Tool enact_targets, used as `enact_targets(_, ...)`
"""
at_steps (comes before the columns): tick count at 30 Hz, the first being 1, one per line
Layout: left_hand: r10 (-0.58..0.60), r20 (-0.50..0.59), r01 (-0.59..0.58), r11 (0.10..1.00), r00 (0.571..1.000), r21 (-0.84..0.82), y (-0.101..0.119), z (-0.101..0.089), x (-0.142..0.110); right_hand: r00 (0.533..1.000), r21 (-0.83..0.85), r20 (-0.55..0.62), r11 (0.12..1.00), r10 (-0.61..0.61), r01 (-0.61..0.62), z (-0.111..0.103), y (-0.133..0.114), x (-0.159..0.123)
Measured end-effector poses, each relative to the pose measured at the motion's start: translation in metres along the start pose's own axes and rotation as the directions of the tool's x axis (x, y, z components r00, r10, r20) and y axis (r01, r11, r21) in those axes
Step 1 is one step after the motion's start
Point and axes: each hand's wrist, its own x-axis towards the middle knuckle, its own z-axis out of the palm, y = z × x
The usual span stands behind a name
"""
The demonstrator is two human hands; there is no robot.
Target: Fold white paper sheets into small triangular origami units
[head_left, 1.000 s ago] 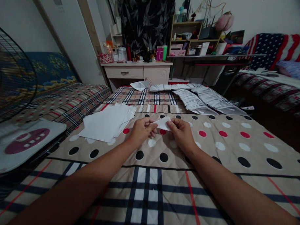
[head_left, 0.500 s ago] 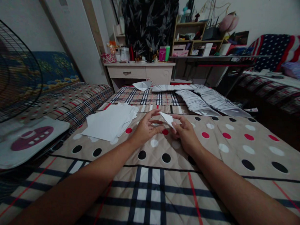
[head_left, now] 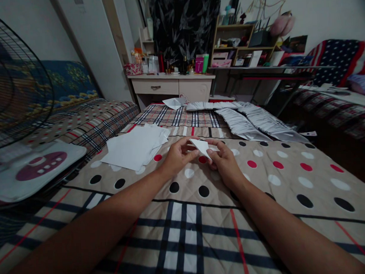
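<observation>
A small folded piece of white paper [head_left: 200,146], roughly triangular, is held up over the polka-dot bedspread. My right hand [head_left: 223,157] pinches it, thumb in front and fingers behind. On the other side, my left hand [head_left: 180,154] curves around the paper's left corner, its fingertips at the back edge and its thumb close to the paper; whether it grips is hard to make out. Left of my hands lies a loose stack of white paper sheets [head_left: 131,146]. Rows of folded white papers [head_left: 240,123] stand packed together at the back right.
A fan [head_left: 15,79] with a white base [head_left: 42,166] stands close on the left. Another folded paper [head_left: 173,102] lies at the bed's far edge. Beyond it are a white dresser [head_left: 165,86] crowded with bottles and a shelf unit [head_left: 236,49].
The folded paper has tipped flatter and shows more of its white face. My left fingers and thumb have drawn closer to it.
</observation>
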Motion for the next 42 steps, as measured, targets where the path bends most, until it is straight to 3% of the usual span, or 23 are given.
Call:
enact_targets(8,-0.023,-0.024,0.023,0.999,0.999,-0.037,0.004,0.000,-0.002,0.998,-0.086,0.032,0.995,-0.049,0.052,0.003,0.002,-0.002)
enact_targets(16,-0.042,-0.041,0.038,0.995,0.998,-0.094,0.001,-0.001,-0.002,0.980,-0.087,0.181,0.992,-0.079,0.096,0.011,0.000,-0.010)
enact_targets(19,-0.007,-0.121,0.009,1.000,0.993,0.017,-0.001,0.000,-0.001,0.967,-0.121,0.238,0.985,-0.090,0.122,0.010,0.002,-0.010)
enact_targets(23,0.117,-0.197,-0.037,0.928,0.973,0.370,-0.002,0.000,-0.001,0.951,-0.306,0.295,0.933,-0.095,0.188,0.011,0.004,-0.011)
enact_targets(26,0.148,-0.191,-0.017,0.831,0.970,0.557,0.000,-0.001,-0.002,0.965,-0.484,0.235,0.847,-0.117,0.220,0.013,0.003,-0.012)
enact_targets(29,0.127,-0.145,-0.004,0.767,0.981,0.642,0.003,-0.001,-0.002,0.975,-0.613,0.153,0.759,-0.161,0.222,0.014,-0.002,-0.013)
enact_targets(35,0.117,-0.026,-0.062,0.687,0.993,0.724,0.002,0.001,-0.004,0.930,-0.736,0.133,0.594,-0.343,0.325,0.009,-0.003,-0.010)
enact_targets(37,0.132,-0.014,-0.081,0.685,0.991,0.724,0.000,0.002,-0.005,0.931,-0.721,0.102,0.619,-0.349,0.311,0.006,0.001,-0.008)
enact_targets(42,0.211,0.003,-0.170,0.781,0.977,0.600,0.000,0.003,-0.006,0.952,-0.593,-0.021,0.770,-0.306,0.234,0.000,0.009,-0.001)
